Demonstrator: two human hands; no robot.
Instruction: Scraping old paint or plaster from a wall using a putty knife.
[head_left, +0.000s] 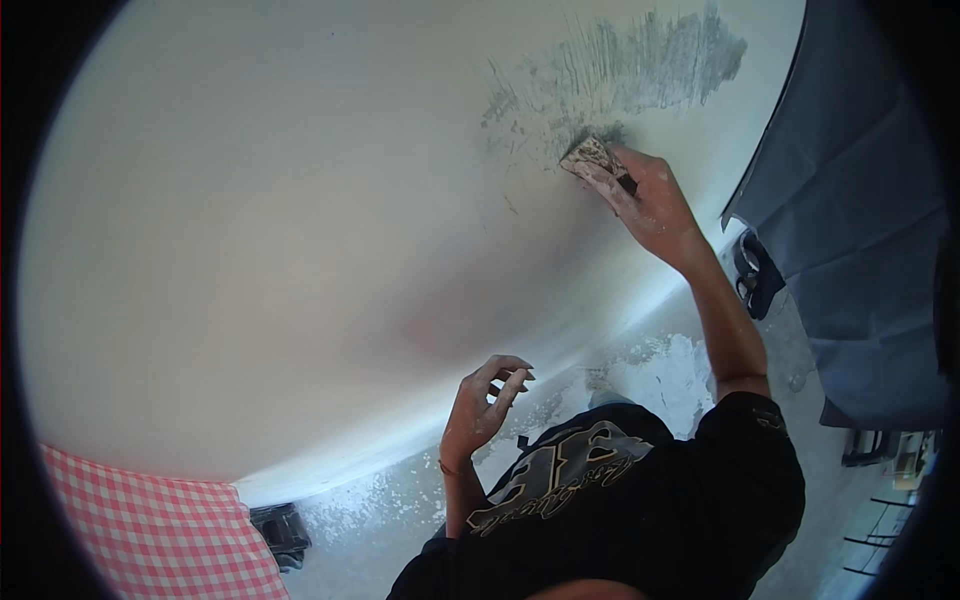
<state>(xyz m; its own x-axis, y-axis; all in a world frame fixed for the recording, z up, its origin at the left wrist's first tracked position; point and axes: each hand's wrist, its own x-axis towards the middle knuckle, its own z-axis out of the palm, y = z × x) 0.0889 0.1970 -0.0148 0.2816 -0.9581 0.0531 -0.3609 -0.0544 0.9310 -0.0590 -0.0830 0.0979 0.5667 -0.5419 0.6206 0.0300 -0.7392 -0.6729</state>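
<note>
A putty knife (589, 156) caked with dried filler is gripped in my right hand (660, 210), its blade against the pale wall (262, 217). Just above the blade, a rough grey patch (652, 64) of streaked, scraped surface spreads up and to the right. White dust marks my right thumb and knuckles. My left hand (480, 405) hangs in front of my body near the wall's foot, holding nothing, its fingers bent and apart. How the handle sits inside my right hand is mostly hidden.
White dust and flakes cover parts of the grey floor (667, 375). A pink-and-white checked cloth (157, 517) hangs at lower left beside a black plastic object (281, 534). Dark grey fabric (870, 225) hangs on the right, with a black item (759, 277) at its foot.
</note>
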